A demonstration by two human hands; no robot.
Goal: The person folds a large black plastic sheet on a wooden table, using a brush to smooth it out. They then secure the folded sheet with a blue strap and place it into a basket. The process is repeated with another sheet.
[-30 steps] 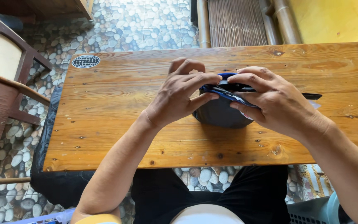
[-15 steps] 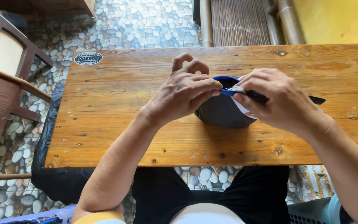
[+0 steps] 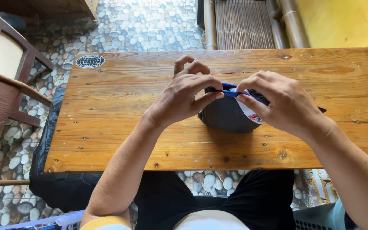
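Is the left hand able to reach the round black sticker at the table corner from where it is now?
Probably yes: the left hand pinches the dark pouch, and only bare table lies between it and the sticker.

- Single head-worn camera looks steeply down over the wooden table (image 3: 120, 106), close above it.
- Pebble floor (image 3: 150, 21) beyond; table's right end apparently cropped.

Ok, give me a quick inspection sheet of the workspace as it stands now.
Surface: wooden table, knotty planks, round sticker at far left corner.
Job's things: dark pouch with blue strip along its top.
Clutter: nothing seen.
Grippers: left hand and right hand both pinch the blue strip with their fingers.
Cables: nothing seen.
Surroundings: pebble floor, wooden chair at left, yellow wall.
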